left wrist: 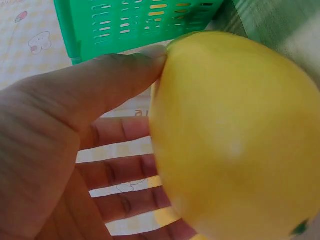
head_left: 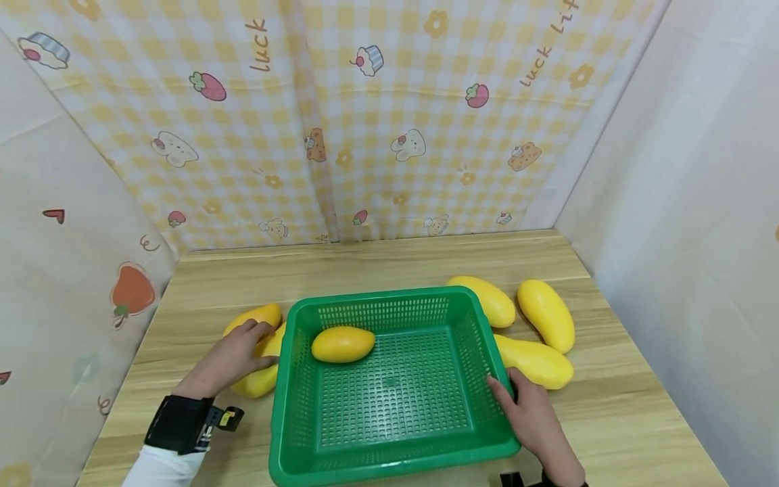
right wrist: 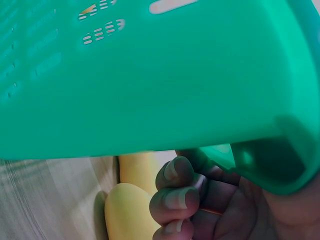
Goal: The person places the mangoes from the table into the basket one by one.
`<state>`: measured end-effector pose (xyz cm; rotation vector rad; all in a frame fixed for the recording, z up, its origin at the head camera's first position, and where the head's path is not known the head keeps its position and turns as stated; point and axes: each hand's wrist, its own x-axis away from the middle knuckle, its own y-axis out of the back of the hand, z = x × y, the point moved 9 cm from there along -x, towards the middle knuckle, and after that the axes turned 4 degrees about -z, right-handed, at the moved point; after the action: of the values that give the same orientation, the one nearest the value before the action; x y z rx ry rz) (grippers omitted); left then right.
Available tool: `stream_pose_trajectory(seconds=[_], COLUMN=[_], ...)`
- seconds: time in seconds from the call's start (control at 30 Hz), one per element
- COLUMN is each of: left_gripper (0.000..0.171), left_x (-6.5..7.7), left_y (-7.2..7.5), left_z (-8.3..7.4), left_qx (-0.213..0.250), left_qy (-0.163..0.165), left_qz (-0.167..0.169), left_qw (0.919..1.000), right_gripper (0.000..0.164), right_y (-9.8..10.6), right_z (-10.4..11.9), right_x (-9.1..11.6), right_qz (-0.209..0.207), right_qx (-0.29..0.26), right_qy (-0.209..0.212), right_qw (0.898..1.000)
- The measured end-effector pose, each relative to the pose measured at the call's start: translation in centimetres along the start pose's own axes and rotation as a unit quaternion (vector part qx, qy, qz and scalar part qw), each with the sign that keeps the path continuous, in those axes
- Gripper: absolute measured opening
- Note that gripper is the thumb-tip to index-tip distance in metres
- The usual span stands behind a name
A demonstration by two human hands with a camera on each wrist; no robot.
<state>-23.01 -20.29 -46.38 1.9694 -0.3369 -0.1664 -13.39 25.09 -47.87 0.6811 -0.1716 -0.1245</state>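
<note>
A green plastic basket [head_left: 389, 460] stands in the middle of the table with one yellow mango [head_left: 343, 344] in its far left corner. My right hand [head_left: 535, 416] grips the basket's right side, thumb over the rim and fingers curled outside below it. Left of the basket, my left hand [head_left: 234, 358] reaches over a group of mangoes [head_left: 252, 316]. Its thumb and fingers are set about one mango [left wrist: 235, 130], with the thumb tip at its edge and the fingers partly hidden behind it. The basket wall [left wrist: 145, 22] is close beyond the thumb.
Right of the basket lie three more mangoes, one by its far corner [head_left: 487, 301], one farther right [head_left: 548, 316] and one against its side [head_left: 535, 362]. A patterned cloth [head_left: 365, 169] hangs behind the wooden table [head_left: 255, 270], with pale cloth walls on both sides.
</note>
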Motion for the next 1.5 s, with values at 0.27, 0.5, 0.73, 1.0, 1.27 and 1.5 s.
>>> stream_pose_trajectory(seconds=[0.27, 0.5, 0.73, 1.0, 1.27, 1.5], left_gripper=[0.049, 0.035, 0.035, 0.034, 0.031, 0.039], left_x=[1.0, 2.2, 3.1, 4.9, 7.1, 7.6], left_y=[-0.3, 0.1, -0.2, -0.7, -1.3, -0.8], left_z=[0.1, -0.9, -1.3, -2.0, -1.6, -2.0], left_qx=[0.007, -0.012, -0.014, -0.022, -0.036, -0.105], left_qy=[-0.006, -0.056, -0.055, -0.053, -0.023, -0.038], left_qz=[0.023, 0.014, 0.026, 0.027, 0.003, -0.022], left_qw=[0.9997, 0.9983, 0.9980, 0.9980, 0.9991, 0.9935], right_gripper=[0.038, 0.036, 0.037, 0.040, 0.038, 0.036], right_y=[0.0, -0.1, -0.2, -0.2, -0.2, -0.2], right_z=[0.0, 0.0, -0.2, -0.1, -0.1, 0.0], right_x=[0.0, 0.0, 0.0, 0.1, 0.3, 0.1], right_qz=[-0.001, -0.002, -0.001, 0.001, 0.005, 0.000], right_qx=[-0.005, -0.006, -0.010, -0.009, -0.005, 0.001], right_qy=[0.001, 0.001, -0.002, -0.003, 0.001, 0.009], right_qw=[1.000, 1.000, 1.000, 1.000, 1.000, 1.000])
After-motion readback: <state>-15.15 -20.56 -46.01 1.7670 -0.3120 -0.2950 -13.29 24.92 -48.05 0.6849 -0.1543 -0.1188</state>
